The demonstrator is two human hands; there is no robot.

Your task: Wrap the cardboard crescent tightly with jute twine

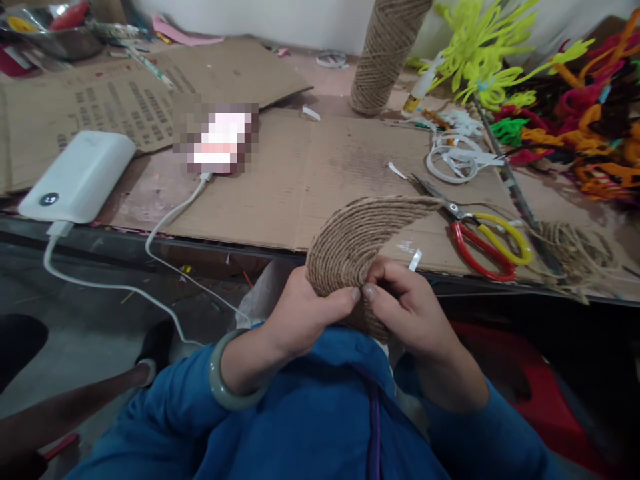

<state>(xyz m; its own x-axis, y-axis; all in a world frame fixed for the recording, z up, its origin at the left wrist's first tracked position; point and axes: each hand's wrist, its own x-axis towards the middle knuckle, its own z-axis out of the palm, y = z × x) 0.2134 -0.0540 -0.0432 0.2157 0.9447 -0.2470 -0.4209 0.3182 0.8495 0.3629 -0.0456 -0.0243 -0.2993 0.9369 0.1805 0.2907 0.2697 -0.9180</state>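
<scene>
Both hands grip a curved, leaf-shaped piece of coiled jute twine [350,240], held in front of my body at the table's edge. Its rows of brown cord sweep up to a point near the scissors [480,233]. My left hand [310,310] is closed on the left side, thumb lying on top. My right hand [407,303] pinches the lower right part, thumb and index finger close to the left thumb. The fingers beneath the piece are hidden. The scissors have one red and one yellow handle and lie on the cardboard [275,193].
A tall spool of twine [390,57] stands at the back, beside a small glue bottle [423,87]. Pipe-cleaner flowers [490,53] fill the right. To the left lie a white power bank [80,177] and a blurred, cabled phone [220,140]. Another person's leg [75,403] shows lower left.
</scene>
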